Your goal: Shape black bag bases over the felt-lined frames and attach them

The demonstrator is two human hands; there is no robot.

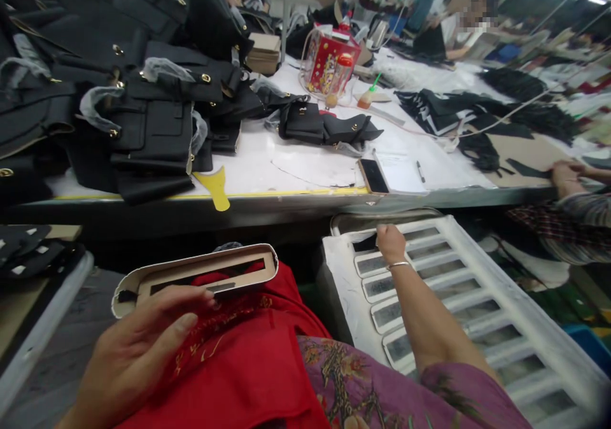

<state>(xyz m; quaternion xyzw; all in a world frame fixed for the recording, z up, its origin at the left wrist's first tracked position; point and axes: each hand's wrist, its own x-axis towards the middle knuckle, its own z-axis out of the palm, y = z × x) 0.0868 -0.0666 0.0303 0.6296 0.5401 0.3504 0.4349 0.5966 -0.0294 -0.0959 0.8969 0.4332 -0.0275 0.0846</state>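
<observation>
On my lap, over a red apron [238, 359] with gold print, rests an unfinished bag part [258, 263] with a pale rim, rounded ends and a tan inside with dark slots. My left hand [138, 346] lies at its near edge, fingers stretched and thumb apart; whether it presses on the part I cannot tell. To the right, my right hand [391, 244] is closed in a fist at the far left corner of a white slatted rack [334, 257]. A small black strip [365, 244] shows beside its fingers and seems to be held by them.
Black handbags [153, 123] with wrapped handles are piled on the worktable [258, 168] ahead. A yellow template [217, 187], phone [373, 176], notebook [398, 171] and pen [420, 172] lie near its edge. A red box [329, 60] stands behind. A co-worker's hands [568, 174] are at right.
</observation>
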